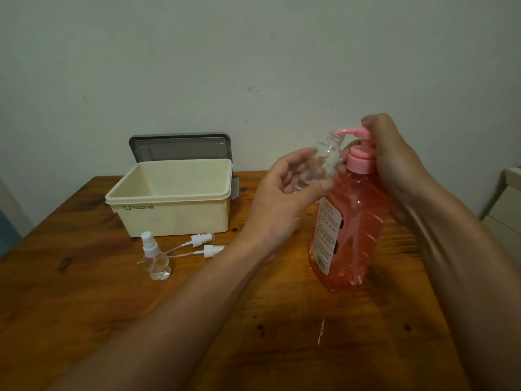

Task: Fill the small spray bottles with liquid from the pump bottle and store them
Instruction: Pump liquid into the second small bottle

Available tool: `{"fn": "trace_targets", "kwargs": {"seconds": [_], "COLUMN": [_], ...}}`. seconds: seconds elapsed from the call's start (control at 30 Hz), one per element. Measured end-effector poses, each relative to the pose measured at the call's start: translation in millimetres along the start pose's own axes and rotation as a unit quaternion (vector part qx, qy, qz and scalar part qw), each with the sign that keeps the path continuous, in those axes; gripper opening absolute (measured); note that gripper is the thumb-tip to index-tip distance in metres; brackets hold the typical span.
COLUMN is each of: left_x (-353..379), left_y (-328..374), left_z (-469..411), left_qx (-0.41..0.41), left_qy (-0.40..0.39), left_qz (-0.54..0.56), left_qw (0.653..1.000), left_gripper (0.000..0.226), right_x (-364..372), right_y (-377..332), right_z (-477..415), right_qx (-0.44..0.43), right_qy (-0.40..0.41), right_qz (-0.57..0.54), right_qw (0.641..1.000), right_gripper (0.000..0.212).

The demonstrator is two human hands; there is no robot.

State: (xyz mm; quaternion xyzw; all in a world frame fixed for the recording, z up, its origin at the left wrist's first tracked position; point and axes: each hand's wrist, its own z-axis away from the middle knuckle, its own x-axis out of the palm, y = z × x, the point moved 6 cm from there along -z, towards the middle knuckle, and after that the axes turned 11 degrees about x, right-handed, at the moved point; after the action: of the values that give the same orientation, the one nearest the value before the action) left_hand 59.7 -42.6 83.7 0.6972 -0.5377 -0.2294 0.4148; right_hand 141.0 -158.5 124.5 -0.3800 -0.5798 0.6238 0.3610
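1. With the left grip (284, 190), held a small clear bottle (321, 162) with no cap, fingers and thumb curled round its body, the bottle tilted with its open neck up and toward the right grip.
2. With the right grip (394, 165), clasped the pink pump head (358, 134) of the pump bottle (349, 230), fingers curled over its top; could not tell how far down it was pressed.
3. Found the nozzle tip right at the mouth of the held bottle, between the two grips.
4. Found the pump bottle upright on the wooden tabletop (253, 320), under the right grip and just to the right of the left grip, mostly full of pink liquid, its label turned toward the left grip's side.
5. Saw an open cream box (174, 218) well to the left of the left grip, with a grey lid (180, 146) standing on edge behind it at the wall.
6. Saw a capped spray bottle (155, 258) upright on the tabletop, farther left of the left grip and nearer the person than the box.
7. Saw two loose white spray heads (198, 239) with thin dip tubes lying flat just in front of the box, between the capped spray bottle and the left forearm.
8. Noted a short pale streak (321, 331) on the tabletop between the two forearms, well below both grips.
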Motion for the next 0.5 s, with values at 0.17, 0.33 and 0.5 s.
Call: {"fn": "trace_targets", "kwargs": {"seconds": [0.17, 0.33, 0.5], "left_x": [1.1, 0.7, 0.1], "left_y": [2.0, -2.3, -2.5], "left_z": [-1.6, 0.1, 1.2], "left_qx": [0.003, -0.004, -0.006], "left_qy": [-0.004, 0.0, -0.001], "left_qz": [-0.002, 0.0, -0.002], "left_qw": [1.0, 1.0, 1.0], "left_gripper": [0.05, 0.048, 0.048], "right_x": [0.5, -0.8, -0.3], "right_y": [-2.4, -2.3, -1.0], "right_z": [3.0, 1.0, 2.7], "right_qx": [-0.003, -0.001, 0.005], "right_qy": [0.014, 0.001, 0.009], "right_qz": [-0.004, 0.002, 0.0], "right_qw": [1.0, 1.0, 1.0], "right_gripper": [0.057, 0.052, 0.051]}}
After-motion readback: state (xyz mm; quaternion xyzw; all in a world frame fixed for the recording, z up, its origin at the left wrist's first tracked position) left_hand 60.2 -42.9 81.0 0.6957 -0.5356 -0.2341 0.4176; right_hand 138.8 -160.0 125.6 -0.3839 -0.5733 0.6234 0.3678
